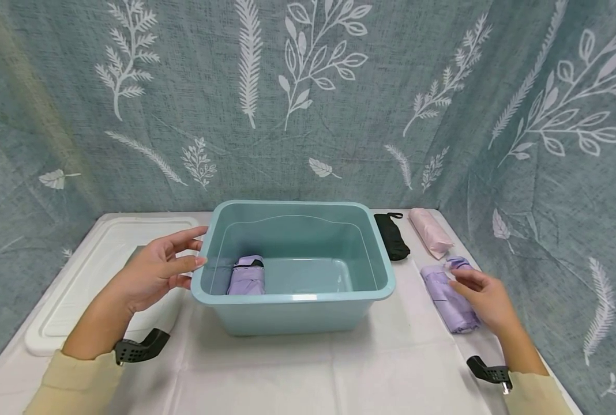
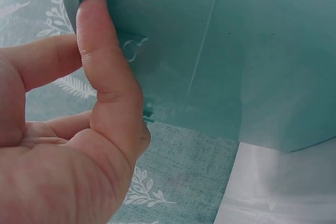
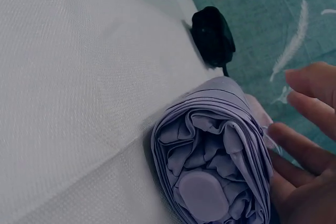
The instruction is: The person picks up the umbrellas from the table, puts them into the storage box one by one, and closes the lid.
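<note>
The light-blue plastic tub [image 1: 292, 317] stands in the middle of the table. At its left rim is my left hand [image 1: 157, 268], thumb tip and fingertips touching the edge; the left wrist view shows the thumb [image 2: 107, 66] against the tub's edge. A folded lilac umbrella [image 1: 247, 279] with a dark band lies inside, at the left. On the right, another rolled lilac umbrella [image 1: 448, 300] lies on the cloth, its pleats and rounded end facing the right wrist camera. My right hand [image 1: 479, 297] is beside it, fingers loosely bent and spread along its side.
A black folded umbrella [image 1: 391, 236] with a loop and a pink rolled one [image 1: 431, 230] lie behind the lilac umbrella. To the left is a white lid [image 1: 74, 288], partly hidden by my left arm. Patterned curtains [image 1: 266, 155] hang behind and beside the table.
</note>
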{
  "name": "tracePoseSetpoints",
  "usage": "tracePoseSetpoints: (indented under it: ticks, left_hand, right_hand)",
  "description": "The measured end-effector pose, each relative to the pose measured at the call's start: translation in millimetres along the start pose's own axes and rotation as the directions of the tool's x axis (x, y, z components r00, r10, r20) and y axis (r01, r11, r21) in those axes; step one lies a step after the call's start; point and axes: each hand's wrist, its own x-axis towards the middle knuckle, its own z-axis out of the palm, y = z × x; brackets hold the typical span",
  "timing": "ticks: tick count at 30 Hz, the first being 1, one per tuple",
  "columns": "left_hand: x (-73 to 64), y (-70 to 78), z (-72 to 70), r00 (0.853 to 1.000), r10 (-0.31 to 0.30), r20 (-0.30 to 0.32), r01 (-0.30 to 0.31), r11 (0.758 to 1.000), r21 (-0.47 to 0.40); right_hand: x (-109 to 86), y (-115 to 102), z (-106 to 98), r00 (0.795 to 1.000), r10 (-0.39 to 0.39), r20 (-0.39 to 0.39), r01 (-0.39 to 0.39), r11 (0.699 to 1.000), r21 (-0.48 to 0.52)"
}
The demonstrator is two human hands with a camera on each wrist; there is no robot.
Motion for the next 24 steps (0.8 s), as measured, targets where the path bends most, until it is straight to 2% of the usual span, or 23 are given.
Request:
tracePoseSetpoints:
  ticks: [4, 9, 12, 18, 24]
  left_hand:
    - [0.1, -0.2, -0.2, 1.0, -0.004, 0.001, 0.004, 1.0, -0.002]
    - [0.0, -0.6, -0.2, 1.0, -0.01, 0.001, 0.01, 1.0, 0.001]
    - [-0.1, -1.0, -0.3, 1.0, -0.011, 0.001, 0.011, 1.0, 0.003]
    - [-0.2, -0.8, -0.8, 1.0, -0.009, 0.002, 0.009, 1.0, 0.004]
    - [-0.3, 0.9, -1.0, 1.0, -0.011, 0.0, 0.011, 1.0, 0.015]
  right_hand:
    - [-0.3, 0, -1, 0.998, 0.05, 0.048, -0.046, 0.995, -0.083]
    - [1.1, 0, -2, 0.985, 0.116, 0.128, -0.088, 0.975, -0.204]
    - [2.7, -3, -2, 0.978, 0.117, 0.173, -0.073, 0.968, -0.239]
    - [6.9, -11, -3, 0.961, 0.119, 0.25, -0.057, 0.968, -0.244]
    - [12.1, -14, -5, 0.941, 0.152, 0.301, -0.05, 0.946, -0.32]
